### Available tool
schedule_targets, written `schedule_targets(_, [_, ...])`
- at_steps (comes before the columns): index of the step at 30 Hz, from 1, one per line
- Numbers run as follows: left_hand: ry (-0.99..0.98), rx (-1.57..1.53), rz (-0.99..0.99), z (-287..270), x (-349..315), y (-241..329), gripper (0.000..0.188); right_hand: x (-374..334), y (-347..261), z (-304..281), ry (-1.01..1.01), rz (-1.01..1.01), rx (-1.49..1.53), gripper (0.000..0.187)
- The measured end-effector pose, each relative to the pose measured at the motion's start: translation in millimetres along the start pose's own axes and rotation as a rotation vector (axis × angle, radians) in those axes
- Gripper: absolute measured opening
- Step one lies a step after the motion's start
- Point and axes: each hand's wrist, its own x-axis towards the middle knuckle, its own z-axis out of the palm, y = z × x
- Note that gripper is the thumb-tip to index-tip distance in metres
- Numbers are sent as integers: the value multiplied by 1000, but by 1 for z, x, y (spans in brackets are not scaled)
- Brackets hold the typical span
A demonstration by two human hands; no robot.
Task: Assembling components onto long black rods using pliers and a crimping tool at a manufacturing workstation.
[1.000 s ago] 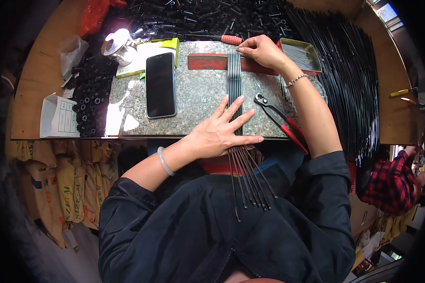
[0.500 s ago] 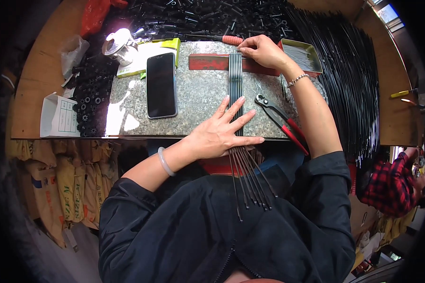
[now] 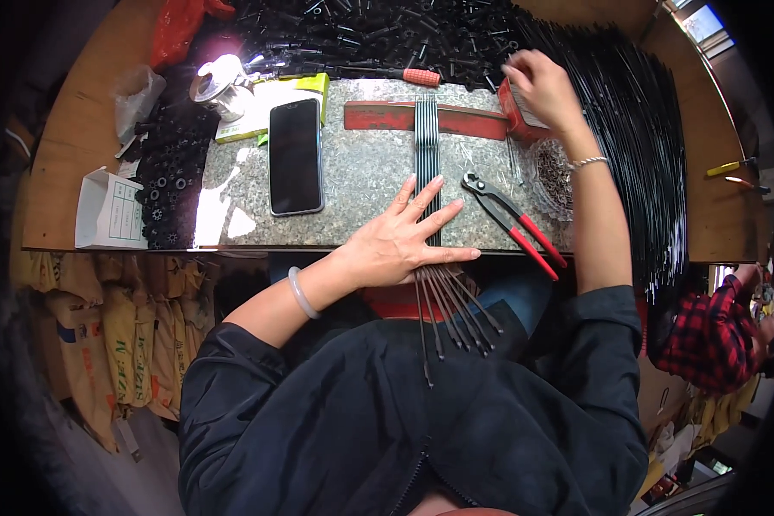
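Note:
My left hand (image 3: 404,239) lies flat with its fingers spread across a row of thin black rods (image 3: 426,155), pressing them to the grey stone slab (image 3: 340,224). The rods' far ends rest across a red metal bar (image 3: 378,116); their near ends fan out past the table edge, over my lap. My right hand (image 3: 546,90) is raised over a red tin (image 3: 514,107), which it partly covers. Its fingers are curled toward the thumb; whatever lies between them is too small to make out. Red-handled pliers (image 3: 512,224) lie between the rods and my right forearm.
A phone (image 3: 294,159) lies left of the rods. A clear dish of small metal pieces (image 3: 552,176) sits beside my right forearm. Black rods (image 3: 632,163) are heaped at right, dark parts (image 3: 378,34) at the back. Another person (image 3: 709,335) is at far right.
My right hand has left the far ends of the rods and moved right, over the red tin. The clear dish has come into view. My left hand stays on the rods.

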Motion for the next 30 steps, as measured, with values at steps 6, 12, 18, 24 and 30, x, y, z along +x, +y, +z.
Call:
schedule_targets(6, [47,29,12,0,-2,0,78,-30,55,-20,-288,172,-78,18])
schedule_targets(12, [264,-593,-29,-46,4,29,60,-40,42,-21,17,128,-247,14])
schedule_targets(18, [312,-817,52,-101,22,47,44,-61,7,-51,349,-19,-112,17])
schedule_targets(24, [270,-769,17,-108,17,55,30,-144,-103,-104,228,-171,496,14])
schedule_targets(30, [372,-462,113,-105,19,58,24,-189,-149,-133,202,-481,311,25])
